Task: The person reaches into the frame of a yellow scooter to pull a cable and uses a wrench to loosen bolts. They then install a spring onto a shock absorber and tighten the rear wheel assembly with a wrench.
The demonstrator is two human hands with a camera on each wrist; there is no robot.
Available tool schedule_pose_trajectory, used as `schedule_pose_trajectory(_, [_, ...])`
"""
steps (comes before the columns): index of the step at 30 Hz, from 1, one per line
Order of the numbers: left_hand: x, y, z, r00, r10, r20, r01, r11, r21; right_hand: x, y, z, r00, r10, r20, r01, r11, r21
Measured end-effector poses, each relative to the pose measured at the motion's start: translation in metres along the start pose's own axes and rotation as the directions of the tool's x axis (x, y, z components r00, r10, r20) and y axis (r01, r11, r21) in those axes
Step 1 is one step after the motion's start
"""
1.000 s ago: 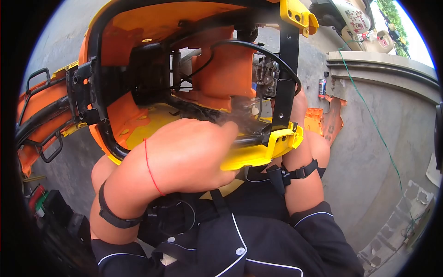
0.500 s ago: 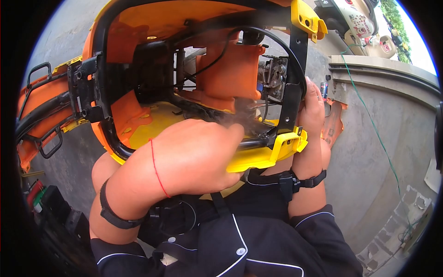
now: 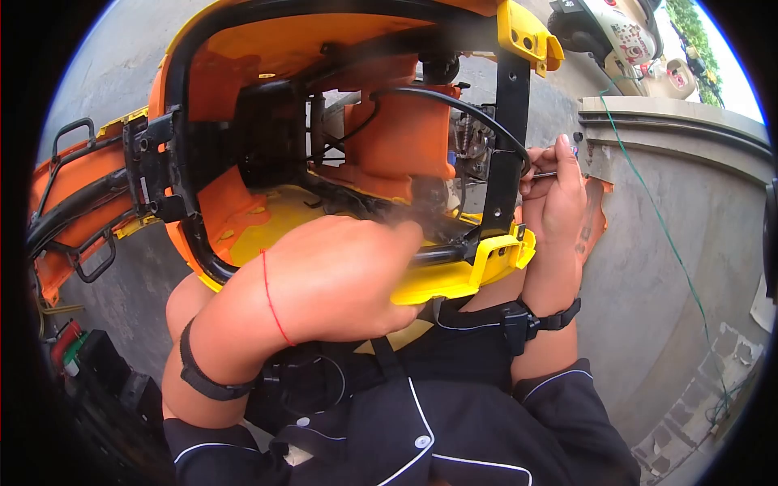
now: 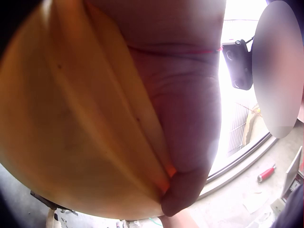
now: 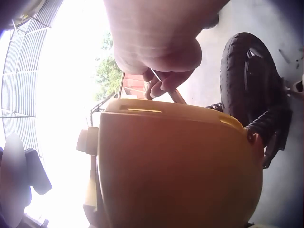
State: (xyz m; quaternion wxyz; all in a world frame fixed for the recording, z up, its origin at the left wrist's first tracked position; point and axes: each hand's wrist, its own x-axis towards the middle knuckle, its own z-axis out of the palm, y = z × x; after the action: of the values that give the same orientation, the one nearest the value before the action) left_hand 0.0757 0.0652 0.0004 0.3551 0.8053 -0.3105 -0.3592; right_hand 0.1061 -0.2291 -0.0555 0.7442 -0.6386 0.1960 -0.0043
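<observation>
An upturned-looking scooter body with a black tube frame (image 3: 177, 77) and orange and yellow plastic panels fills the head view. My left hand (image 3: 348, 275) grips the lower yellow panel edge (image 3: 442, 289), thumb outside, fingertips blurred inside the frame. In the left wrist view, the thumb lies along the yellow panel (image 4: 80, 137). To the right of the black flat bar (image 3: 509, 138), my right hand (image 3: 557, 198) pinches a thin metal rod (image 3: 545, 175), its fingers curled. The right wrist view shows the same rod (image 5: 178, 97) just beyond the yellow panel's edge (image 5: 180, 142).
A black cable (image 3: 454, 97) loops across the frame opening to the flat bar. An orange section with black rails (image 3: 77, 186) extends left. A tyre (image 5: 236, 71) stands beside the right hand. A green cord (image 3: 648, 194) crosses the floor; another scooter (image 3: 624, 32) is parked behind.
My right hand has come out from behind the flat bar to the right, bringing the thin rod into sight. The left hand keeps its hold on the panel edge.
</observation>
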Motion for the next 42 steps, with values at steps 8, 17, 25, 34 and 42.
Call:
schedule_pose_trajectory(8, [0.0,0.0,0.001,1.0,-0.003,0.002,0.003,1.0,-0.002,0.02,0.034,-0.012,0.956,0.286,0.064,-0.293,0.922,0.254])
schedule_pose_trajectory(17, [-0.001,0.001,0.001,1.0,-0.007,0.0,0.007,1.0,0.004,0.024,0.046,-0.006,0.887,0.381,0.26,-0.455,0.812,0.365])
schedule_pose_trajectory(25, [-0.002,-0.001,0.004,0.999,0.009,-0.033,-0.009,1.0,0.021,0.024,0.049,0.0,0.899,0.4,0.18,-0.438,0.791,0.428])
schedule_pose_trajectory(34, [-0.002,-0.001,0.006,0.999,0.015,-0.05,-0.014,0.999,0.03,0.024,0.068,-0.005,0.818,0.291,0.496,-0.526,0.726,0.443])
schedule_pose_trajectory(42, [-0.001,0.0,0.005,0.999,0.005,-0.041,-0.003,0.999,0.039,0.022,0.072,0.006,0.887,0.444,0.129,-0.46,0.815,0.352])
